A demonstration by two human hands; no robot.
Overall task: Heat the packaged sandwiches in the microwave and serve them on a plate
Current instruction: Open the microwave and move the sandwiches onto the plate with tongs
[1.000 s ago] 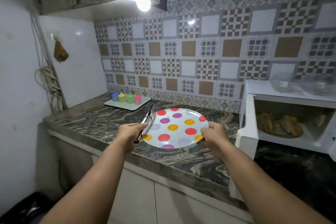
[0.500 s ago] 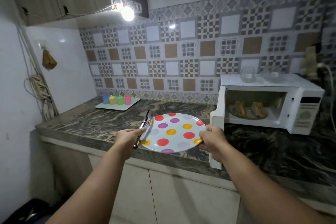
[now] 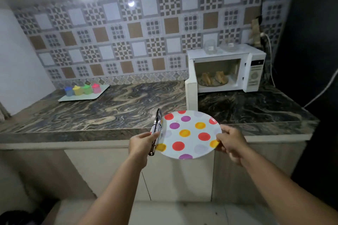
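The left hand (image 3: 141,143) grips the tongs (image 3: 156,129) and the left rim of the plate (image 3: 188,134) together; the right hand (image 3: 229,143) pinches the right rim. The plate (white, coloured dots) hangs level in front of the surface (image 3: 109,111). The sandwiches (image 3: 213,77) sit inside the open microwave (image 3: 226,68), well beyond the plate

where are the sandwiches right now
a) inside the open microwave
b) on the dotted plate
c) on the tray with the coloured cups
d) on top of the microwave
a: the sandwiches sit inside the microwave with its door swung open, while the dotted plate held between the left hand and right hand carries no food.
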